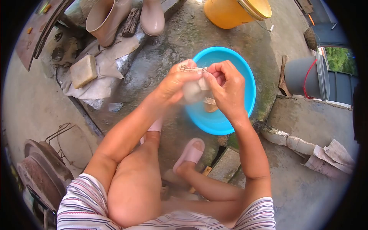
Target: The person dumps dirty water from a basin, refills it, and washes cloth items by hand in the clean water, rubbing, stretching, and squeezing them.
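Observation:
Both hands meet over a round blue basin [251, 90]. My left hand [174, 82] is closed around a small pale piece with brown streaks [189, 69]; a blurred patch makes its kind unclear. With thumb and forefinger, my right hand [227, 86] pinches the other end of this piece. Below the hands, a tan-brown piece [210, 105] shows inside the basin, partly hidden by my right hand and the blur.
A yellow bucket [224, 13] stands beyond the basin, and a grey bucket [303, 78] with a red handle is at the right. Boots [152, 19], a cloth [109, 63] and a yellowish block [83, 71] lie at upper left. Pink slippers [188, 157] are near the basin.

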The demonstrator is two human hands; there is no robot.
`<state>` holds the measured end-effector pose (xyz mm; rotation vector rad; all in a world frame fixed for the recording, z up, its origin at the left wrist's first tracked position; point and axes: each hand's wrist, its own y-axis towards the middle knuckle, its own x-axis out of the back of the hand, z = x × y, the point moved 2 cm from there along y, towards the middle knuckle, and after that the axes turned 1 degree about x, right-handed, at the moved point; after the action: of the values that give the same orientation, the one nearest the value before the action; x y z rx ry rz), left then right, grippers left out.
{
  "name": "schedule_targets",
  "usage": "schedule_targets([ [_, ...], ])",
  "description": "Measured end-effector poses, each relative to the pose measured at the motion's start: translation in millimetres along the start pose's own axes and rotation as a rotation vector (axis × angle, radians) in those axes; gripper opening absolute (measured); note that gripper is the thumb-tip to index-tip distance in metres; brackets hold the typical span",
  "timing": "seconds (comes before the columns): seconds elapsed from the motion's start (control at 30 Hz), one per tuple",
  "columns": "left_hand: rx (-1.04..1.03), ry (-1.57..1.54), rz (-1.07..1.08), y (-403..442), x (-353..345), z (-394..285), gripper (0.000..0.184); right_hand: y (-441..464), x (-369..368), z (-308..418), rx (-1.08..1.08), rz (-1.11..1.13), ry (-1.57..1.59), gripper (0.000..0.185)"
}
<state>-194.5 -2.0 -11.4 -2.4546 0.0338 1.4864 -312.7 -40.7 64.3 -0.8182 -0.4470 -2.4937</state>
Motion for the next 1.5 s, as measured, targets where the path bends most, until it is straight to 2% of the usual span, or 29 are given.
schedule_targets([
  [0.03, 0.0, 0.003, -0.004, 0, 1, -3, 0.017, 1, -2, -6, -0.112, 0.019, 0.157, 0.011],
  [0.07, 0.007, 0.006, -0.006, -1, 2, -7, 0.017, 4, 0, -14, -0.113, 0.02, 0.162, 0.011],
  [0.13, 0.016, 0.013, -0.017, 0, 9, -11, 0.017, 9, 4, -42, -0.62, 0.044, 1.119, 0.011],
  [0.17, 0.02, -0.064, -0.011, 3, 16, -12, 0.013, 11, 3, -58, -0.62, 0.05, 1.126, 0.011],
  [0.23, 0.019, -0.13, -0.015, 4, 25, -13, 0.01, 9, -8, -100, -0.6, -0.136, 0.972, 0.012],
  [0.27, 0.063, -0.173, -0.055, 4, 29, -10, 0.015, 3, -18, -122, -0.604, -0.131, 0.983, 0.012],
  [0.3, 0.108, -0.213, -0.089, 6, 31, -9, 0.024, -4, -31, -146, -0.7, -0.178, 1.065, 0.012],
  [0.33, 0.109, -0.202, -0.092, 7, 33, -14, 0.024, -8, -41, -165, -0.796, -0.227, 1.147, 0.013],
  [0.37, 0.095, -0.21, -0.046, 5, 32, -17, 0.03, -13, -48, -177, -0.804, -0.229, 1.155, 0.013],
  [0.43, 0.085, -0.213, -0.005, 1, 36, -20, 0.037, -23, -56, -196, -0.824, -0.389, 0.868, 0.016],
  [0.47, 0.065, -0.198, -0.001, -1, 38, -22, 0.039, -25, -64, -205, -0.827, -0.394, 0.874, 0.016],
  [0.53, 0.052, -0.18, 0.01, 0, 37, -23, 0.041, -31, -80, -224, -0.891, -0.261, 0.55, 0.02],
  [0.57, 0.05, -0.202, 0.026, -1, 35, -23, 0.041, -40, -95, -239, -0.891, -0.264, 0.552, 0.02],
  [0.63, 0.045, -0.219, 0.036, -2, 35, -24, 0.041, -53, -124, -252, -0.359, -0.07, -0.853, 0.026],
  [0.67, 0.048, -0.214, 0.044, -2, 36, -25, 0.043, -52, -127, -229, -0.27, 0.279, -0.766, 0.038],
  [0.8, -0.012, -0.126, 0.053, -3, 40, -26, 0.045, -37, -98, -198, -0.313, 0.175, -0.645, 0.044],
  [0.87, -0.036, -0.046, 0.031, -4, 34, -25, 0.044, -31, -72, -188, -0.568, -0.181, 0.096, 0.048],
  [0.9, -0.054, 0.034, 0.019, -2, 28, -24, 0.042, -30, -63, -169, -0.563, -0.178, 0.091, 0.048],
  [0.97, -0.105, 0.143, 0.029, 0, 9, -11, 0.036, -39, -65, -125, -0.81, -0.076, 1.322, 0.049],
  [1.0, -0.207, 0.464, 0.154, 0, 0, 1, 0.035, -41, -70, -114, -0.808, -0.076, 1.314, 0.049],
  [1.07, -0.489, 1.103, 0.372, -8, -13, 33, 0.034, -41, -83, -95, -0.742, 0.06, 1.846, 0.057],
  [1.1, -0.666, 1.419, 0.463, -16, -14, 49, 0.034, -42, -87, -92, -0.7, 0.058, 1.894, 0.056],
  [1.23, -0.632, 1.527, 0.577, -29, -18, 41, 0.038, -44, -83, -95, -0.618, -0.091, 1.768, 0.054],
  [1.3, -0.443, 1.214, 0.309, -18, -15, 6, 0.042, -41, -80, -98, -0.596, -0.134, 1.7, 0.053],
  [1.37, -0.556, 1.22, -0.318, -9, 5, -21, 0.041, -37, -78, -99, -0.58, -0.161, 1.663, 0.052],
  [1.4, -0.559, 1.221, -0.315, -5, 13, -22, 0.041, -35, -77, -94, -0.577, -0.162, 1.662, 0.052],
  [1.47, -0.182, 0.804, -0.448, 0, 34, -15, 0.037, -27, -76, -81, -0.461, -0.075, 1.58, 0.057],
  [1.5, -0.184, 0.806, -0.45, -1, 36, -14, 0.037, -25, -77, -77, -0.406, -0.034, 1.538, 0.06],
])
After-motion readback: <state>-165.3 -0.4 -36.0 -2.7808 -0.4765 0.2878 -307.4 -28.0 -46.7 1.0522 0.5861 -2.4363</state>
